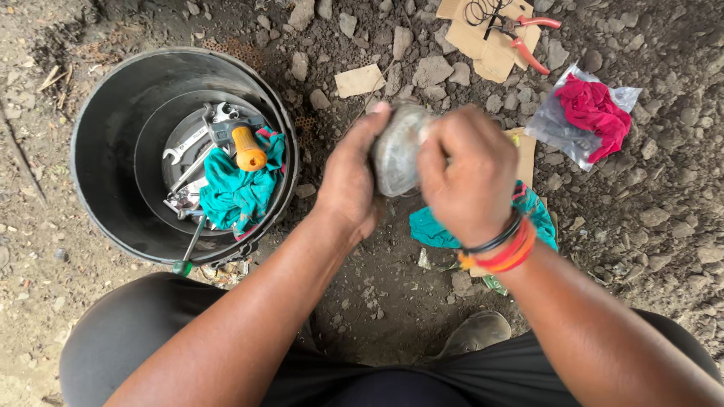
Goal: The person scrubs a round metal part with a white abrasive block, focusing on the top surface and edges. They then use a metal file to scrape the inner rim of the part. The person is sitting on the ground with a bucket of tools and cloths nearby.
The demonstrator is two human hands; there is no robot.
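Left of the hands, a black bucket (105, 128) holding spanners (185, 147), an orange-handled tool (247, 148) and a teal rag (237, 192). Beyond them, red-handled pliers (524, 38) on cardboard (490, 49). To the right, a red cloth (594, 113) on clear plastic (554, 130). Beneath, another teal cloth (431, 230) on stony ground (664, 211).

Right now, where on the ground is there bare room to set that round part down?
Free dirt lies left of the black plastic bucket and between the knees, near the grey shoe. Crowded: the bucket, full of wrenches and a teal rag, and the stony top right, around the cardboard with red-handled pliers and the red cloth on plastic.
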